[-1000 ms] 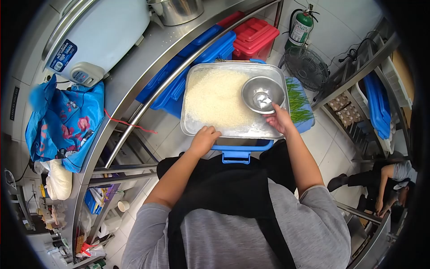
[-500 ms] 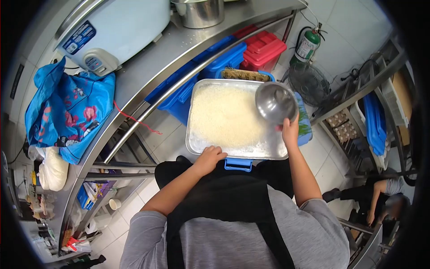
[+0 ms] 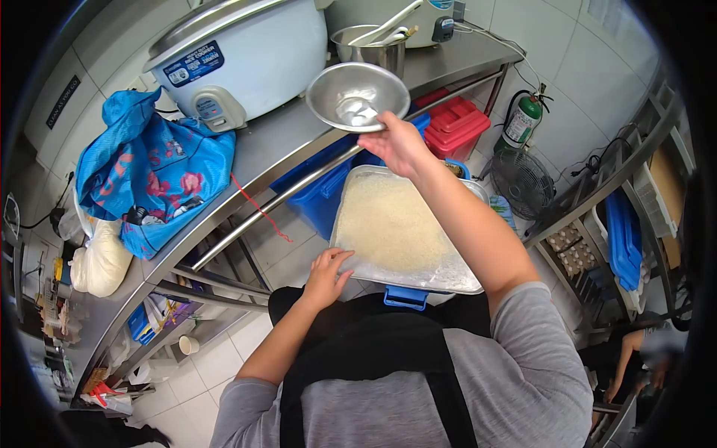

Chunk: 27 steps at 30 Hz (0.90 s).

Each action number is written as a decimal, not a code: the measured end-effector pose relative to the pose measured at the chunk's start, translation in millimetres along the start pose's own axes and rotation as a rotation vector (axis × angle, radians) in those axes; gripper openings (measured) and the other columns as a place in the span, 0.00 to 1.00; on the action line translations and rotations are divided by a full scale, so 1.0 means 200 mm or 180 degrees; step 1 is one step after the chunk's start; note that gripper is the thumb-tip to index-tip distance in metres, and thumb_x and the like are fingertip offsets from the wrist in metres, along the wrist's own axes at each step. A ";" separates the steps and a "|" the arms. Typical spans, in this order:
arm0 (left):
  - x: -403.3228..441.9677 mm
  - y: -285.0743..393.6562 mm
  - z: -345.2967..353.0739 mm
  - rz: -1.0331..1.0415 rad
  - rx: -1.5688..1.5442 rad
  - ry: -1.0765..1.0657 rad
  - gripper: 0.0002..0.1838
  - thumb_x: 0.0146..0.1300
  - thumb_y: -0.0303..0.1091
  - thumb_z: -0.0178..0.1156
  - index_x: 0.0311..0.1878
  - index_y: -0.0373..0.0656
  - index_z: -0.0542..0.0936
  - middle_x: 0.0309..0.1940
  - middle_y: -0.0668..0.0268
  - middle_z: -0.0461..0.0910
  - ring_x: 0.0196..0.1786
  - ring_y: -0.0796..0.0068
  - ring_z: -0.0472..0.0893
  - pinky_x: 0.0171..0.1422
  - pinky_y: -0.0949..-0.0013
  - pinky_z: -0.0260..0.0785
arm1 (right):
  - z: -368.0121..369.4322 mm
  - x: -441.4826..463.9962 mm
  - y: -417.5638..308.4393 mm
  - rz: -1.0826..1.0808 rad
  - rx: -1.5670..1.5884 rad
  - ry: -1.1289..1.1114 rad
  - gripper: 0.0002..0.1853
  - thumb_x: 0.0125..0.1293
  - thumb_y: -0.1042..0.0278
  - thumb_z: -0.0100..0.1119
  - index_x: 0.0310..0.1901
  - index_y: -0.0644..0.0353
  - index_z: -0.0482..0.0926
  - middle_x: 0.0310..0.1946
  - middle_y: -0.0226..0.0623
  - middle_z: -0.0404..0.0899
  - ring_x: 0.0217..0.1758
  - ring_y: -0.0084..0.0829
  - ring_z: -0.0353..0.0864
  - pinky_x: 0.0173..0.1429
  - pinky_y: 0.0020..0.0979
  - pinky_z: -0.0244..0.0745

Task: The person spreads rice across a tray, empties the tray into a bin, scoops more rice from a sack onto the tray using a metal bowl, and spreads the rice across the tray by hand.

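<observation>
My right hand (image 3: 397, 146) grips the rim of a metal bowl (image 3: 358, 97), raised at the front edge of the steel counter (image 3: 270, 149). The bowl's inside faces me and shows no rice. Below it, a metal tray (image 3: 457, 284) holds a wide, flattened heap of pale rice grains (image 3: 396, 224). Beside the tray's near left corner is my left hand (image 3: 326, 279), fingers apart, with nothing in it. Under the tray, a blue latch (image 3: 405, 297) of a container shows.
The counter bears a rice cooker (image 3: 254, 67), a metal pot (image 3: 370, 48) with utensils and a blue bag (image 3: 157, 179). Red bin (image 3: 457, 123), fire extinguisher (image 3: 521, 119) and fan (image 3: 523, 183) stand beyond the tray. Another person (image 3: 627, 358) is at the lower right.
My right hand has carried the bowl up and left from over the tray to the counter edge. My left hand has come off the tray's rim. The view has shifted towards the counter.
</observation>
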<state>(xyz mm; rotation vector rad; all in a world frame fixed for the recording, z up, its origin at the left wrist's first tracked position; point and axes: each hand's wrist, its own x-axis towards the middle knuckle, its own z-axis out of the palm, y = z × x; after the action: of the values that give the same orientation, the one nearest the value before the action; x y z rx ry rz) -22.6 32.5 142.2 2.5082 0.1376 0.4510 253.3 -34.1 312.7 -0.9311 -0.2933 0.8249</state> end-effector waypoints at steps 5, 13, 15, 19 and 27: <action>-0.17 -0.08 0.00 -0.0353 -0.0232 0.0168 0.25 0.59 0.30 0.65 0.61 0.48 0.74 0.55 0.55 0.71 0.59 0.53 0.72 0.64 0.56 0.63 | 0.17 0.07 0.00 0.0101 -0.0322 -0.0234 0.27 0.74 0.57 0.48 0.57 0.78 0.61 0.47 0.63 0.73 0.44 0.48 0.84 0.46 0.35 0.85; -0.17 -0.12 0.02 -0.0562 -0.0462 0.0089 0.23 0.61 0.26 0.63 0.60 0.44 0.73 0.54 0.53 0.70 0.59 0.52 0.72 0.63 0.62 0.65 | -0.39 -0.13 0.19 -0.0204 -0.1129 0.0042 0.32 0.72 0.51 0.53 0.69 0.61 0.58 0.51 0.46 0.79 0.42 0.44 0.84 0.46 0.37 0.80; -0.09 -0.14 0.08 -0.0325 -0.0273 0.0063 0.23 0.61 0.29 0.63 0.60 0.45 0.74 0.54 0.54 0.72 0.59 0.51 0.73 0.64 0.59 0.65 | -0.73 -0.15 0.53 -0.0622 -0.4108 0.0503 0.30 0.72 0.54 0.50 0.70 0.60 0.59 0.59 0.48 0.73 0.56 0.47 0.79 0.58 0.48 0.76; 0.15 -0.09 0.22 0.0000 0.0055 -0.0515 0.26 0.63 0.34 0.62 0.65 0.44 0.70 0.65 0.53 0.67 0.68 0.50 0.66 0.71 0.54 0.60 | -0.79 -0.45 0.95 -0.0646 -0.6211 0.0291 0.31 0.73 0.54 0.44 0.74 0.53 0.54 0.74 0.37 0.54 0.78 0.40 0.50 0.75 0.60 0.46; 0.31 -0.12 0.43 -0.0382 0.0637 -0.1393 0.39 0.68 0.49 0.54 0.77 0.45 0.52 0.78 0.54 0.44 0.80 0.52 0.45 0.80 0.49 0.39 | -1.26 -0.53 0.77 -0.0153 -0.6733 0.1012 0.30 0.75 0.52 0.36 0.76 0.45 0.51 0.79 0.27 0.45 0.81 0.39 0.42 0.78 0.61 0.33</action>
<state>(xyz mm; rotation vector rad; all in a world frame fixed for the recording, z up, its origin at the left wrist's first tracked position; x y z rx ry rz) 65.9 19.7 79.5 2.7087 0.1659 -0.1725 247.0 -211.3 53.7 -2.9281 -0.9331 -0.0192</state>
